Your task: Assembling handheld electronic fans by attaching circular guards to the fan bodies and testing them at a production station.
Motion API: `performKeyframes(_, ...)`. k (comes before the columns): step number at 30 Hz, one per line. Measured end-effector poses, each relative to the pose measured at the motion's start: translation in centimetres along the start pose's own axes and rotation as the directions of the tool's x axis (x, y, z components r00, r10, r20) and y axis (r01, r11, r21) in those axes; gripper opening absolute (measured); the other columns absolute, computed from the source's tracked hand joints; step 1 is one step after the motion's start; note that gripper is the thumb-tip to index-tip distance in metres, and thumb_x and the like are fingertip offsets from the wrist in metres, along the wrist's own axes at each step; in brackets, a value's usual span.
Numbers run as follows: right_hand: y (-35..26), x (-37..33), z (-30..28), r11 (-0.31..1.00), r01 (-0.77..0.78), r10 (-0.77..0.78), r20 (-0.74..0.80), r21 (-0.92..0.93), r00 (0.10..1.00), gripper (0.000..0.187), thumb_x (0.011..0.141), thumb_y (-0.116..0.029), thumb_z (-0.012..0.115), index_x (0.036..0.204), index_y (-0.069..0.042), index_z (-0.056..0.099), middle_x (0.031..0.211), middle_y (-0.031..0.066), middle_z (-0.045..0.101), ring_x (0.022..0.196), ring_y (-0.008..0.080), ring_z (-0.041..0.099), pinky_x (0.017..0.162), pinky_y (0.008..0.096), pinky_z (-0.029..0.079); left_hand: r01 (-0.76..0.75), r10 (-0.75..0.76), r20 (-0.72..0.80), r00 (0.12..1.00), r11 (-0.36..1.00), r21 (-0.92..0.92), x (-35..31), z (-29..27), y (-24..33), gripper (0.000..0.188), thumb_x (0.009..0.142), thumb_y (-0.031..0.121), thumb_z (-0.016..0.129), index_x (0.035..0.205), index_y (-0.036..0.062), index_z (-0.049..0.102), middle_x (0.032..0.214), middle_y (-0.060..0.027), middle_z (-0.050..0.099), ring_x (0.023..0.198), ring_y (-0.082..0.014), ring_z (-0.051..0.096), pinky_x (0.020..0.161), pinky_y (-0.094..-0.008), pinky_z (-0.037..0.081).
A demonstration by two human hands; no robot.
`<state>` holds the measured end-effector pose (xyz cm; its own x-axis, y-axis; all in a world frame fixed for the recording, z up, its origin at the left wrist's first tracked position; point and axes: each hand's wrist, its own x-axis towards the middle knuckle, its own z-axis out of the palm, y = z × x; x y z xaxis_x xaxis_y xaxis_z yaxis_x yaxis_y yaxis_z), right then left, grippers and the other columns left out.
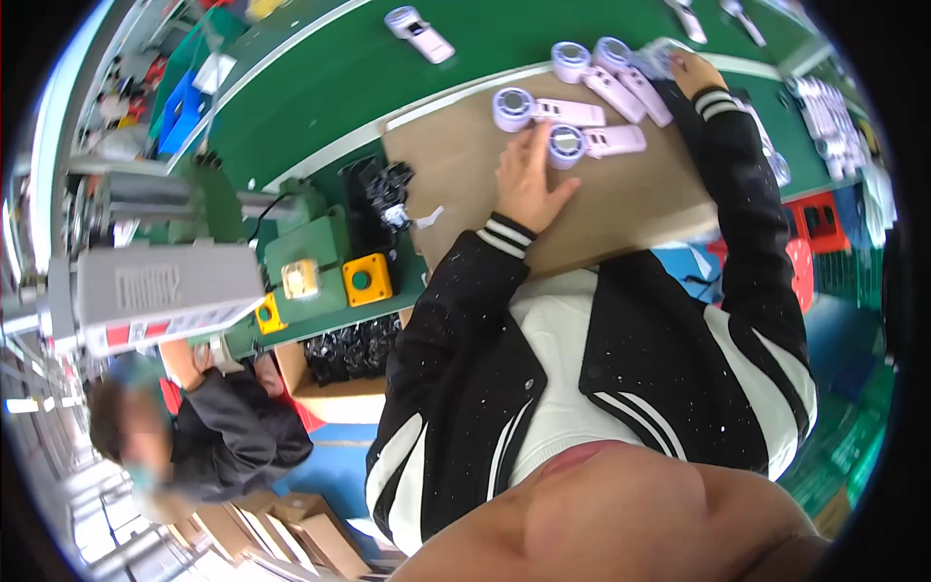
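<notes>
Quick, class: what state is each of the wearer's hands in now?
Left hand: open and spread, beside a lilac round-headed device.
Right hand: at crumpled clear plastic; grip cannot be told.

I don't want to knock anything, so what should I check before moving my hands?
1. Left hand open: ok, spread at the nearest fan.
2. Right hand gripping the clear plastic firmly: cannot tell.
3. Nearest fan switched off: cannot tell.
4. Brown board free of scraps: not ok, a small white piece lies at its left side.
5. Yellow button box clear of the left hand: ok, well apart.
</notes>
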<state>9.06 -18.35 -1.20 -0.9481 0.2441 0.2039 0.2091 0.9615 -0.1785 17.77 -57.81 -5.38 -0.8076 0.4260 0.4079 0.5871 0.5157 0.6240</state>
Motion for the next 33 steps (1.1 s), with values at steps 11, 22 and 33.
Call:
performKeyframes(11,1.1,0.7,2.4,0.979,0.172,-0.166,0.06,-0.108,0.984,0.021,0.084,-0.017,0.051,0.103,-0.015,0.059,0.103,0.0121,0.063,0.095,0.037,0.059,0.082,0.0435,0.047,0.042,-0.023,0.108,0.994,0.985,-0.169,0.5,-2.1,-2.0,0.059,0.076,0.024,0.067,0.132,0.0259,0.05,0.12,-0.0156,0.049,0.103,-0.0343,0.049,0.09,-0.0435,0.04)
performKeyframes(22,0.8,0.0,2.1,0.996,0.057,-0.05,-0.108,0.07,0.993,0.015,0.087,-0.014,0.05,0.099,-0.015,0.059,0.095,0.0083,0.064,0.087,0.0329,0.061,0.076,0.0415,0.048,-0.082,0.075,0.07,0.995,0.991,0.11,0.7,-8.4,-5.9,0.043,0.077,0.013,0.062,0.12,0.0216,0.061,0.117,-0.0161,0.056,0.102,-0.0351,0.054,0.091,-0.0402,0.045)
performKeyframes(33,-4.4,-4.7,-2.3,0.805,0.099,0.033,-0.21,0.585,0.977,0.02,0.095,-0.024,0.055,0.105,-0.008,0.063,0.076,0.0022,0.058,0.065,0.0123,0.051,0.063,0.0236,0.043,0.401,-0.482,-0.077,0.873,0.617,0.677,0.2,-14.2,-11.7,0.044,0.079,0.042,0.06,0.117,0.019,0.062,0.11,-0.0123,0.06,0.106,-0.0351,0.053,0.09,-0.0451,0.044)
